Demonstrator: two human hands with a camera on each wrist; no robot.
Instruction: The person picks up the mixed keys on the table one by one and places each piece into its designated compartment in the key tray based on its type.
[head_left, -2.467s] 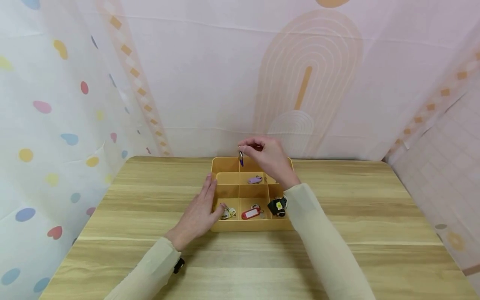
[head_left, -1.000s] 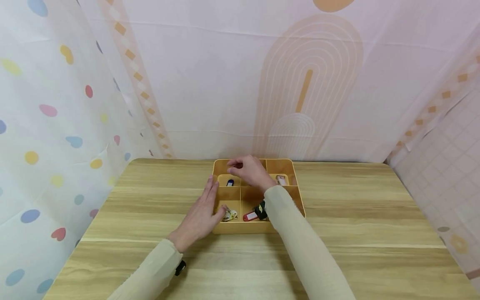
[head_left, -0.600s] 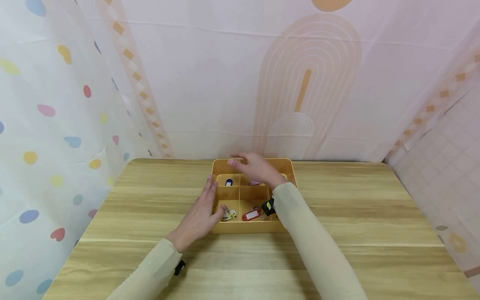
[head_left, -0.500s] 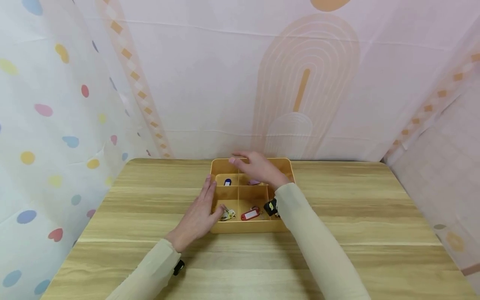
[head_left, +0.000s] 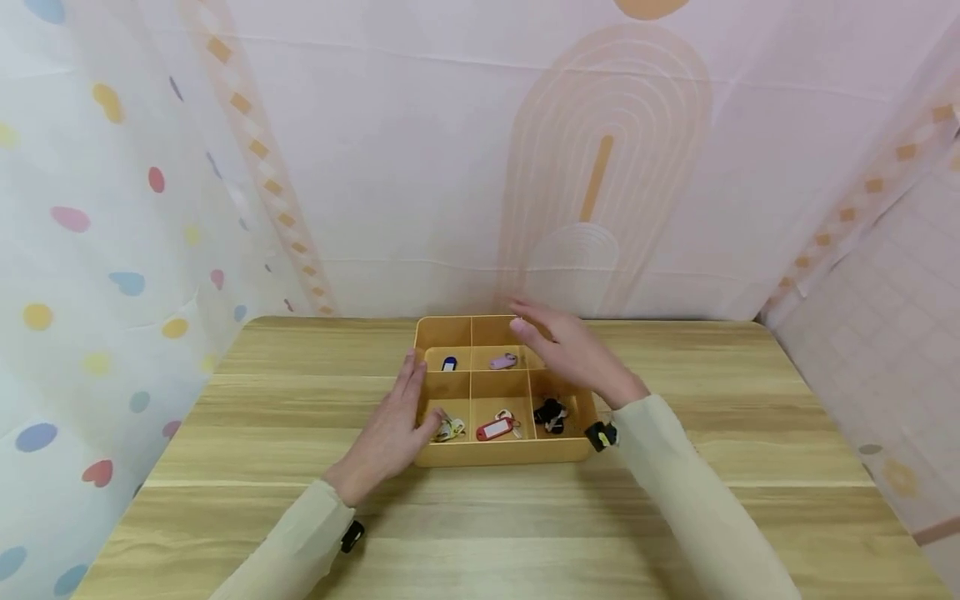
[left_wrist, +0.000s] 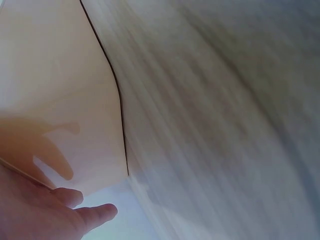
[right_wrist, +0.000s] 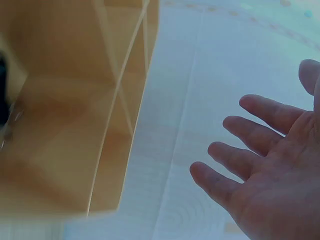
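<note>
A yellow divided organizer box (head_left: 502,452) sits on the table. My left hand (head_left: 386,433) rests along its left wall, fingers straight. With nothing in it, my right hand (head_left: 570,354) hovers over the back right corner, fingers extended; the right wrist view shows the spread fingers beside the box. Below it, the back right compartment is largely hidden. A blue key tag (head_left: 448,364) lies in the back left compartment, a purple key tag (head_left: 503,362) in the back middle one. Along the front are a yellow key tag (head_left: 451,428), a red key tag (head_left: 495,429) with keys, and a black clump (head_left: 551,414).
The wooden table (head_left: 720,417) extends to both sides of the box. Directly behind the box hangs a patterned curtain (head_left: 420,167), with more printed fabric at left and right. A small black device (head_left: 601,436) is strapped at the right wrist, another at the left.
The blue key tag, earlier pinched in my right hand, now lies in the back left compartment. My right hand has drawn away to the right with its fingers straightened. The left hand has stayed put.
</note>
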